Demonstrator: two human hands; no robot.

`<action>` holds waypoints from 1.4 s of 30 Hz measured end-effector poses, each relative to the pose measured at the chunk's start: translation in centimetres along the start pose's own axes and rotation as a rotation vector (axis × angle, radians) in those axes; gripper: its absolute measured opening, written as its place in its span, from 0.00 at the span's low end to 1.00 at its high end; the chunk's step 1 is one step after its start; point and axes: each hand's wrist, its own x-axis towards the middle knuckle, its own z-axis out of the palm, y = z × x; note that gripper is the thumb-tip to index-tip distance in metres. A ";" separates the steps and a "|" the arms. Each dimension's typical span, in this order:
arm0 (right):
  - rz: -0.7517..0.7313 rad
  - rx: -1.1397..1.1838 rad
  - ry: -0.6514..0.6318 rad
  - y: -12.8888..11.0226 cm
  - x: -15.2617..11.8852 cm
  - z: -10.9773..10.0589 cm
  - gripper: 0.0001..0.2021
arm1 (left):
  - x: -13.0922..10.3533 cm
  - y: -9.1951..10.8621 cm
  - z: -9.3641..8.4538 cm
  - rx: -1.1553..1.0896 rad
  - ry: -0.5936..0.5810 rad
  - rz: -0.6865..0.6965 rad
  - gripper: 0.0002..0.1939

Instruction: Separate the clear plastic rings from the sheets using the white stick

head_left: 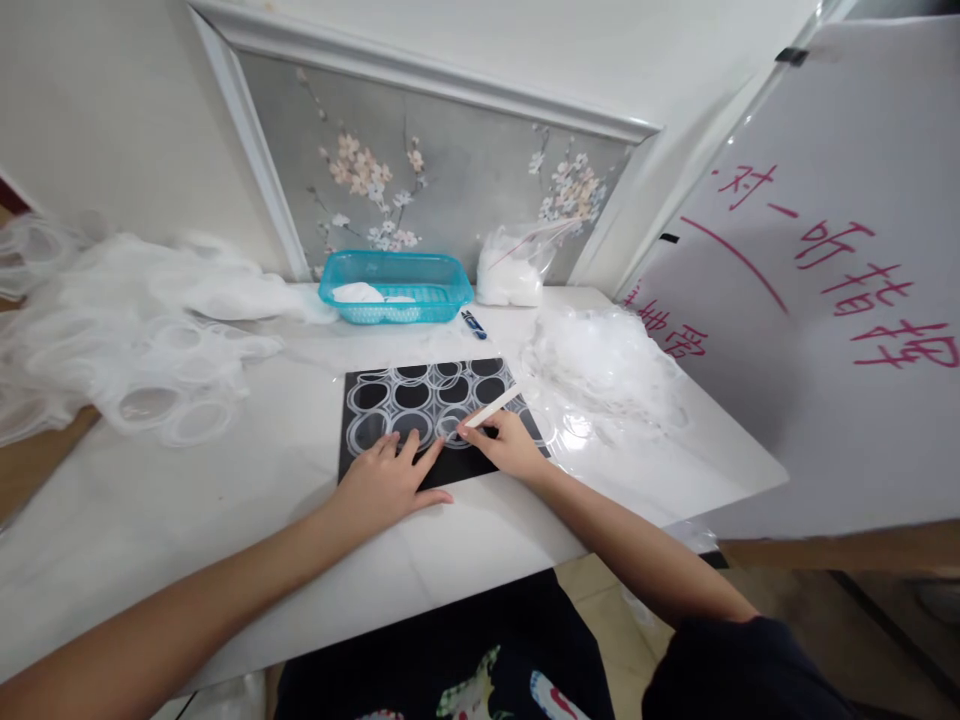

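Note:
A black board (469, 465) lies on the white table, and over it is a sheer sheet (432, 390) patterned with rows of whitish rings. My left hand (384, 482) rests flat on the near edge of the sheet, its fingers spread and pressing down. Just right of it, my right hand (514, 446) is closed around a slim white pen-like stick (495, 404). The stick slants up to the right, and its lower end is by a ring near my left fingertips. I cannot make out its tip.
At the back stand a blue plastic basket (395, 310) with white pieces inside and a clear bag (511, 278) of white material. A small dark-blue object (474, 324) lies before them. Sheer white ring material is heaped left (142, 335) and right (600, 370). A whiteboard (817, 430) leans at right.

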 end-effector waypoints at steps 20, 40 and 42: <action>-0.209 -0.198 -0.053 -0.4 -0.4 0.3 0.09 | 0.3 -0.4 0.7 -0.034 0.128 0.215 0.31; -0.657 -0.591 -0.197 0.5 1.1 0.7 0.09 | 1.2 -2.5 2.7 -0.380 0.084 0.136 0.39; -0.658 -0.562 -0.008 1.1 2.0 -0.4 0.10 | 1.2 -2.6 2.8 -0.398 0.073 0.136 0.37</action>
